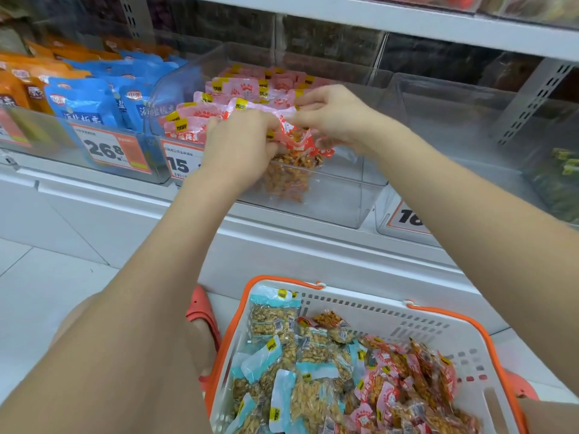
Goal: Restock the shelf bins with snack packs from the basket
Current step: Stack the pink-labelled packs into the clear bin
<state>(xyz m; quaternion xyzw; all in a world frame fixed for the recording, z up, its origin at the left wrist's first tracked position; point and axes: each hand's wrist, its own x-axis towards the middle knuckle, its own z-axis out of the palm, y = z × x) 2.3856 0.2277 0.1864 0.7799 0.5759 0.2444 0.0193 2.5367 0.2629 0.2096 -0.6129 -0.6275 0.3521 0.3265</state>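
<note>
Red-and-clear plastic snack packs are pinched by both the left hand and right hand over the clear plastic shelf bin.

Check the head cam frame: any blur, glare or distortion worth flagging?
Head view: wide-angle bend along the shelf edge; soft motion blur on both hands and the red packs they pinch; faint sheen on the clear bin; basket packs sharper; lighting even, shadows weak.
</note>
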